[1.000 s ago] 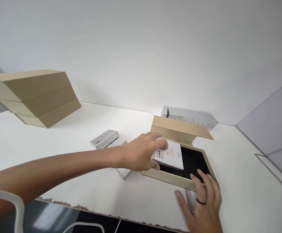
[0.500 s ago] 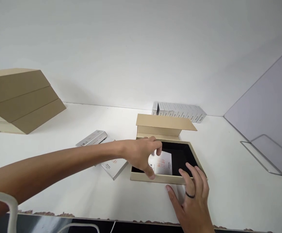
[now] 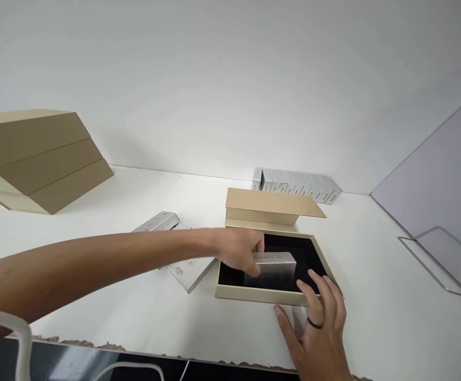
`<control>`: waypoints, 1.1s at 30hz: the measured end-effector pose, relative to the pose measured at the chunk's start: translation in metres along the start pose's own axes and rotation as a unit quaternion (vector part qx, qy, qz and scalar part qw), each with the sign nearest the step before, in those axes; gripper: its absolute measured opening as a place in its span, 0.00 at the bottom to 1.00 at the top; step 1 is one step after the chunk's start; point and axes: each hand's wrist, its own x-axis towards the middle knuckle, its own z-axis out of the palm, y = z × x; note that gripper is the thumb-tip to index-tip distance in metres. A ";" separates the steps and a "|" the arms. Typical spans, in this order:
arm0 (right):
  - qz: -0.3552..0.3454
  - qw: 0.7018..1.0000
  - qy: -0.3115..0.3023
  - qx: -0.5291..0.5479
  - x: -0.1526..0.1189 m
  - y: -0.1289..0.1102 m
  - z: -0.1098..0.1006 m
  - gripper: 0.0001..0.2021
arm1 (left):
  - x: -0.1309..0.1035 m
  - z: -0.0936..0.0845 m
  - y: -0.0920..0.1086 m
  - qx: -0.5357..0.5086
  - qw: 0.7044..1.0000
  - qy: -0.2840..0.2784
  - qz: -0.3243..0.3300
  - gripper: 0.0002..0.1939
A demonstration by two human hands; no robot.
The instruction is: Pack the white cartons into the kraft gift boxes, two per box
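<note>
My left hand (image 3: pixel 238 247) reaches across from the left with fingers and thumb closed on one end of a silver carton (image 3: pixel 275 267). The carton is inside an open beige gift box (image 3: pixel 256 292) with a black lining, and its front face looks dark in the shade. Spread beside the front right corner is my right hand (image 3: pixel 320 330), a dark ring on one finger, its fingertips over the box's edge and its thumb in front of the wall. The box's hinged lid (image 3: pixel 270 202) stands folded back behind it.
Silver cartons (image 3: pixel 191 272) lie on the white table left of the gift box, partly under my left forearm. A row of silver cartons (image 3: pixel 302 185) stands by the back wall. Stacked beige boxes (image 3: pixel 44 164) are at far left. A bent metal rod (image 3: pixel 432 267) is at right.
My left hand has closed on the carton, which lay flat with its printed face up and is now tipped onto its edge. The right hand stays at the box corner.
</note>
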 end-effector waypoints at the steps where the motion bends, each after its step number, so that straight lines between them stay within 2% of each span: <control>1: 0.002 1.000 0.000 -0.001 0.000 0.000 0.000 0.26 | -0.001 0.004 0.002 0.022 1.000 0.004 -0.005 0.21; 4: -0.004 1.000 0.001 -0.002 0.000 0.001 0.000 0.26 | -0.010 0.009 0.004 0.040 0.999 0.022 -0.006 0.20; 6: -0.011 1.000 0.006 0.000 0.000 0.002 0.000 0.26 | -0.019 0.000 0.004 0.009 0.998 0.059 0.018 0.21; 9: -0.015 1.000 0.010 0.000 0.001 0.003 0.000 0.26 | -0.030 -0.026 0.003 -0.077 0.979 0.145 0.122 0.21; 11: -0.017 1.000 0.013 -0.004 0.001 0.003 0.001 0.26 | -0.032 -0.041 0.004 -0.114 0.957 0.176 0.200 0.15; 13: -0.018 1.000 0.015 -0.006 0.001 0.004 0.001 0.26 | -0.025 -0.048 0.007 -0.091 0.952 0.146 0.252 0.10; 16: -0.020 1.000 0.020 -0.004 0.002 0.004 0.002 0.26 | -0.004 -0.043 0.017 0.014 0.962 0.022 0.273 0.07; 19: -0.024 0.999 0.035 -0.005 0.003 0.003 0.002 0.25 | 0.019 -0.028 0.032 0.092 0.957 -0.083 0.261 0.11; 22: -0.025 0.999 0.043 -0.004 0.004 0.003 0.002 0.26 | 0.035 -0.013 0.042 0.140 0.953 -0.144 0.226 0.17; 24: -0.026 0.999 0.036 -0.005 0.004 0.004 0.002 0.26 | 0.040 -0.007 0.041 0.167 0.951 -0.152 0.212 0.17; 27: -0.027 0.999 0.028 -0.007 0.003 0.005 0.002 0.26 | 0.040 -0.002 0.033 0.198 0.950 -0.120 0.208 0.16; 31: -0.021 0.999 0.034 -0.005 0.003 0.005 0.002 0.26 | 0.028 0.004 0.021 0.224 0.947 -0.076 0.219 0.13; 33: -0.024 0.999 0.035 -0.007 0.003 0.005 0.002 0.26 | 0.017 0.009 0.014 0.220 0.945 -0.034 0.239 0.11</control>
